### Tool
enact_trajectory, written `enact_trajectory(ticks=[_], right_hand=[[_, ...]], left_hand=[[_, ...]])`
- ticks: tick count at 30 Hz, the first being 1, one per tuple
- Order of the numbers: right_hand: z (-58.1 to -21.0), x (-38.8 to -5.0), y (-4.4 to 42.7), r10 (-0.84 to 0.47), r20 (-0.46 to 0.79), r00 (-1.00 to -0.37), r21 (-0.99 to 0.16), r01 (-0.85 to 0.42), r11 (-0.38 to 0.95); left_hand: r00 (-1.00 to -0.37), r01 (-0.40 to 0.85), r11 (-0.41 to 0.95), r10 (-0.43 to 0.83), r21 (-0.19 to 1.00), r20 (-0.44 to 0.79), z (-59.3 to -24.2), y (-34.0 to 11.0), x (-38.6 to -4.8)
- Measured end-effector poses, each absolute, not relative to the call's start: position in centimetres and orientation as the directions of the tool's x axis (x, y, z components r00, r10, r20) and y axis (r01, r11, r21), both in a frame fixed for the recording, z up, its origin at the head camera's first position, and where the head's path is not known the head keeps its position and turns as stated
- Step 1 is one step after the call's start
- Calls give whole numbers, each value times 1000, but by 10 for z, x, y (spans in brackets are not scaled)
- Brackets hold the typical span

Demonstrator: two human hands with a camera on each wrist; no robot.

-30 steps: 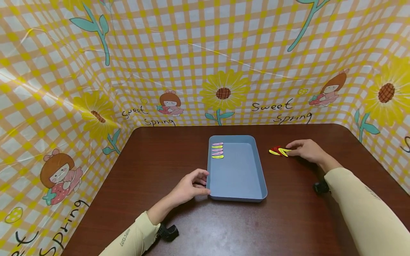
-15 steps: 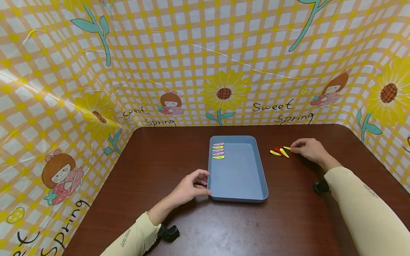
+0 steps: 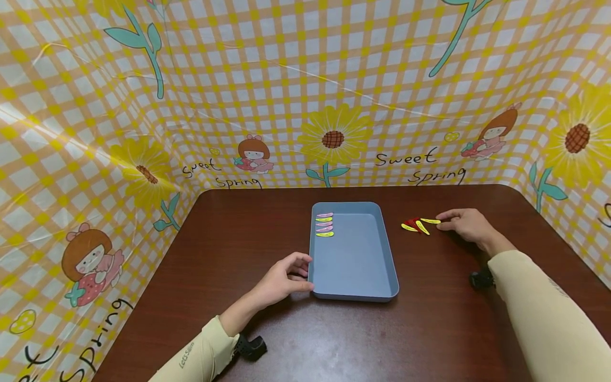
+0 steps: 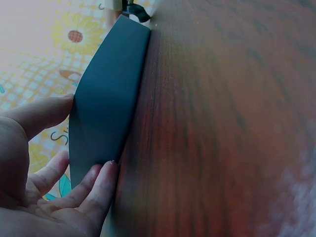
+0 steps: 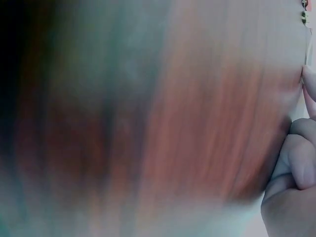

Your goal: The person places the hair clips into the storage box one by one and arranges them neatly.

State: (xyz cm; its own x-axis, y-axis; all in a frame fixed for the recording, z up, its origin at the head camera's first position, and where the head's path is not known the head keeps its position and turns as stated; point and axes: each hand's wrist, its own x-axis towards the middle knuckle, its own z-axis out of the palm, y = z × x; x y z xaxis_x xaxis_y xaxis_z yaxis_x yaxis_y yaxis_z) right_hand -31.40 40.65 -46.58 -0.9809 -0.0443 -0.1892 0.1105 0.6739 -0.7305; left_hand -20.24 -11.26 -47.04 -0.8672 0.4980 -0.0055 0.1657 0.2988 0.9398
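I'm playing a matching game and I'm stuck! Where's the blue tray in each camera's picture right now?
Head: the blue tray is near the middle, with the left hand at its left side.
Left wrist: its outer side is left of the middle, stretching from near the top down past the fingers.
Right wrist: I can't spot it; mostly blurry table, with part of the right hand.
Shared landmark: the brown table.

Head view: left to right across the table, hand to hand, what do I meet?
Left hand → blue-gray tray → leftmost loose yellow clip → middle yellow clip → pinched yellow clip → right hand. Left out for overlap: the clip row inside the tray, and the red clips.
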Motion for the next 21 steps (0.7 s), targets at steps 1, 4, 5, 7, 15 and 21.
enact_trajectory(ticks=[1,4,5,7,15,21], right_hand=[[-466,-314,406,-40,-192,-981,-733,116,670],[-467,-315,405,-28,-178,-984,-729,112,676],[-467,-315,405,-26,-168,-985,-723,105,683],[-468,-314,403,-23,-149,-989,-710,91,699],[-468,-311,402,-27,-122,-992,-688,65,722],[-464,-312,404,-27,-174,-984,-732,111,672]], left_hand=[[-867,166,298,498,940,-5,-470,-113,-202],[-868,164,296,497,941,-6,-470,-113,-202],[-867,163,296,498,941,-6,-470,-113,-202],[-868,159,295,497,942,-9,-470,-113,-202],[-865,162,287,502,944,-4,-472,-112,-203],[-865,157,282,502,947,-6,-471,-113,-203]])
